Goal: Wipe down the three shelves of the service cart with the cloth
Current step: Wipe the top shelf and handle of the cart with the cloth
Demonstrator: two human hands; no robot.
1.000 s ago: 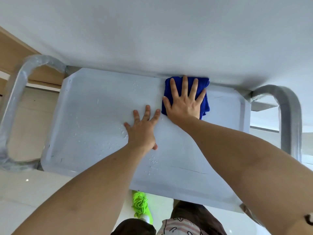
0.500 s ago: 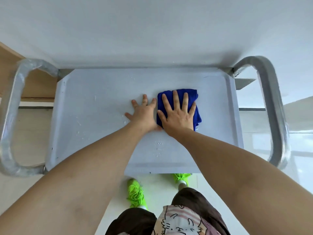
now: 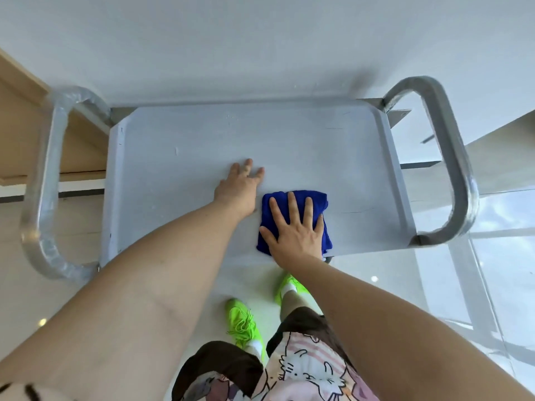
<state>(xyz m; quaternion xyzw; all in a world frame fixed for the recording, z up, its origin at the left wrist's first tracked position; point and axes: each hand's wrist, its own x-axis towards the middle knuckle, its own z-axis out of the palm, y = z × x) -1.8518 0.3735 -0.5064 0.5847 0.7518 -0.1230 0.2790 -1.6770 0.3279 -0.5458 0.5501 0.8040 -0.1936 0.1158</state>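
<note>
Your right hand [image 3: 293, 230] lies flat on the cloth [image 3: 295, 219], fingers straight and spread, palm pressing down – it pinches nothing and curls round nothing. The cloth is a folded blue pad on the top shelf [image 3: 179, 180] of the cart, at the near edge and right of centre; its near corner reaches the shelf's front lip, and the heel of your palm overhangs that lip. Your left hand [image 3: 240, 186] rests on the bare shelf surface just beside the cloth, up and to its left, fingers extended and close together, holding nothing; whether its edge touches the cloth cannot be told. The shelf is a pale grey tray with a raised rim on all sides. A few faint marks show near its far edge and on its left part; what they are cannot be told. A bent metal tube handle stands at each end of the cart – the left handle [image 3: 43, 183] and the right handle [image 3: 451, 169] – each forming a rounded loop beyond the rim. The far side of the cart stands against a white wall [image 3: 260, 47]. Below the near edge, on the pale glossy floor [image 3: 405, 285], your bright green shoes [image 3: 244, 322] are visible, the right one closer to the cart than the left.
</note>
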